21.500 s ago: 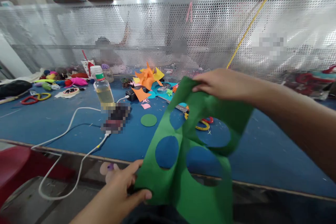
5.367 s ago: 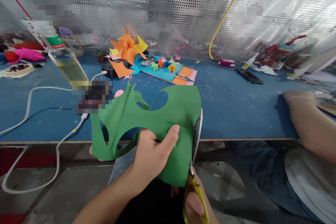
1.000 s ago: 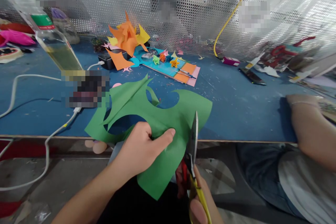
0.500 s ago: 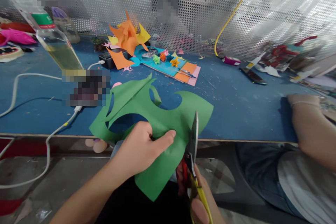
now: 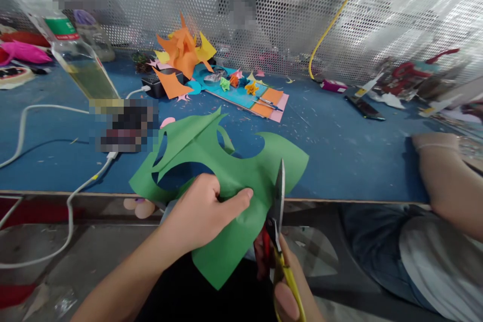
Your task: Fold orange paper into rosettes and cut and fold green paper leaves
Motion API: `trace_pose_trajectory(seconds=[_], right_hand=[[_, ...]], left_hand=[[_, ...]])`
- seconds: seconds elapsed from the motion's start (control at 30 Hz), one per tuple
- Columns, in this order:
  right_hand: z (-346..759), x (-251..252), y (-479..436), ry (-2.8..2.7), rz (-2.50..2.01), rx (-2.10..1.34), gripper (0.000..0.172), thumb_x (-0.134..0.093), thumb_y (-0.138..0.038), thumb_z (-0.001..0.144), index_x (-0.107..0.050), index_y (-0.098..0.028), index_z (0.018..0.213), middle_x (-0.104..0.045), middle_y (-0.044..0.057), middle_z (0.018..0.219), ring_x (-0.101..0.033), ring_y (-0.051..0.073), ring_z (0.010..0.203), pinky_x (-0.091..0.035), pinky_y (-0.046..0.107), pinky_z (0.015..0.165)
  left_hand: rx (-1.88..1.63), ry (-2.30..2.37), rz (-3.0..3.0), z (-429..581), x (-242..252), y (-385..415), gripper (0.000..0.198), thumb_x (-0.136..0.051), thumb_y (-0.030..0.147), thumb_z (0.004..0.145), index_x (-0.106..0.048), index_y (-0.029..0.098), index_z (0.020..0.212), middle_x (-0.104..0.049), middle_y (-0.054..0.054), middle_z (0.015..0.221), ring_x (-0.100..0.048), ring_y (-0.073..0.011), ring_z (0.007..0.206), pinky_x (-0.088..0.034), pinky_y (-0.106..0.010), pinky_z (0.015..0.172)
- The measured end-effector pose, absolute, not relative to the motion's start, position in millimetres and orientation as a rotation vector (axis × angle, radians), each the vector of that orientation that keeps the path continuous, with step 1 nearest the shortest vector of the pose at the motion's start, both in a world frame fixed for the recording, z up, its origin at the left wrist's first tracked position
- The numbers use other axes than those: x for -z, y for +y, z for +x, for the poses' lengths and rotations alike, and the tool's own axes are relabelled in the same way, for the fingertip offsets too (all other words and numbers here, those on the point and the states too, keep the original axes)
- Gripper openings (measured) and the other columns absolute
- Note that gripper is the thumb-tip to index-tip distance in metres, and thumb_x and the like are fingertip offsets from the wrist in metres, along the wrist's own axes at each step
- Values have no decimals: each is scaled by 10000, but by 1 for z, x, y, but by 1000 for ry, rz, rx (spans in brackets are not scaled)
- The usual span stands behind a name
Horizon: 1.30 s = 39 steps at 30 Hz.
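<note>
My left hand (image 5: 199, 214) pinches a green paper sheet (image 5: 241, 171) with round holes cut out of it, thumb on top, above the front edge of the blue table (image 5: 339, 151). My right hand (image 5: 287, 292) grips yellow-handled scissors (image 5: 278, 231) at the bottom of the view. Their blades point up and cut into the sheet's right part.
A plastic bottle (image 5: 77, 60), a white cable (image 5: 56, 115), and orange and yellow paper shapes (image 5: 183, 55) lie at the back left. Coloured sheets (image 5: 256, 100) lie mid-table in front of a perforated metal screen (image 5: 264, 5). Another person's forearm (image 5: 445, 176) rests at the right.
The scissors have advanced slightly into the green sheet, and the sheet has shifted a little. Much earlier both hands held the sheet spread, without scissors.
</note>
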State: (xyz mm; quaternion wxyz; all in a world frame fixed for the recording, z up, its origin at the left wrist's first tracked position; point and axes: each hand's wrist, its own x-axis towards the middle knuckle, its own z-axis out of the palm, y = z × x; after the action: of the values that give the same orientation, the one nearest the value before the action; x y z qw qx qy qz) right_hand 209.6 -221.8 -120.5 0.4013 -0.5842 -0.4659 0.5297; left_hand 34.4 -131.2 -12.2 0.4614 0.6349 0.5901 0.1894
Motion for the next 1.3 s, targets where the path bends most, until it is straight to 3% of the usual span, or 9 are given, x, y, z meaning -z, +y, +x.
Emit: trace_pose_trajectory(seconds=[0.37,0.57,0.87,1.1,1.3], right_hand=[[224,127,-231,-1335,-1438,-1214,756,-462,-856,516,-495,-253,971,-558,45,734,-519,212,627,-482,345,590],[222,128,-222,-1285,-1438,-1294,724,-328,-899,536,-495,-236,773,-444,-4,576,-400,142,454,-394,278,402],[225,116,-228,-1395,-1398,-1171,702,-466,-808,592,-527,-244,1006,-542,40,722,-507,199,579,-458,317,519],[223,113,-222,-1446,-1433,-1184,587,-456,-746,672,-511,-225,935,-524,20,692,-455,160,545,-425,274,492],[225,120,-226,-1443,-1406,-1175,742,-512,-777,594,-455,-228,1089,-542,30,761,-476,171,567,-441,292,513]], left_hand=[[-380,1484,1604,33,8,-130,580,-471,649,719,-163,196,528,-140,52,485,-157,-73,418,-97,-258,379],[-388,1462,1619,30,5,-130,554,-480,637,719,-189,203,532,-163,52,494,-155,-75,422,-96,-254,373],[-472,1477,1634,25,1,-123,559,-569,610,650,-179,222,551,-157,62,485,-161,-74,401,-66,-250,342],[-422,1621,1741,28,-10,-123,543,-584,571,647,-193,212,538,-183,60,496,-181,-77,419,-104,-222,326],[-416,1589,1788,27,-11,-121,542,-544,595,670,-187,208,543,-191,53,498,-191,-79,424,-111,-212,321]])
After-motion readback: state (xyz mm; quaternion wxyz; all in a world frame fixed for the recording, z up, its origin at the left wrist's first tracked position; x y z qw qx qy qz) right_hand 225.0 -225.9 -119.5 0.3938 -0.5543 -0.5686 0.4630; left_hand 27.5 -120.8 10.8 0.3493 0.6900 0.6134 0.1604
